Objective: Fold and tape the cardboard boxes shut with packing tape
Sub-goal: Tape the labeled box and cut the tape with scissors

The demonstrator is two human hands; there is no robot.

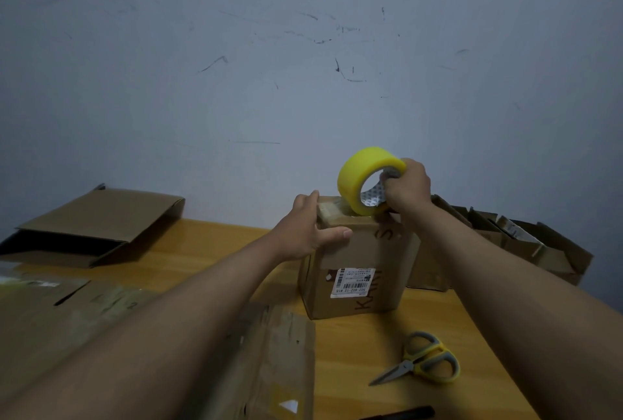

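A small upright cardboard box (pixel 357 261) with a white shipping label stands on the wooden table (pixel 354 352). My left hand (pixel 312 227) presses on its top left corner, thumb laid over the front face, fingers flat on a strip of tape along the top. My right hand (pixel 406 187) grips a yellow roll of packing tape (pixel 365 176), fingers through its core. The roll stands on edge on the box's top, to the right of my left hand.
Yellow-and-grey scissors (pixel 421 360) lie on the table in front of the box. Flattened cardboard (pixel 263 362) lies at the near left. An open box (pixel 97 227) sits far left, and several opened boxes (pixel 526 244) stand at the right against the wall. A dark pen-like object (pixel 404 414) lies at the bottom edge.
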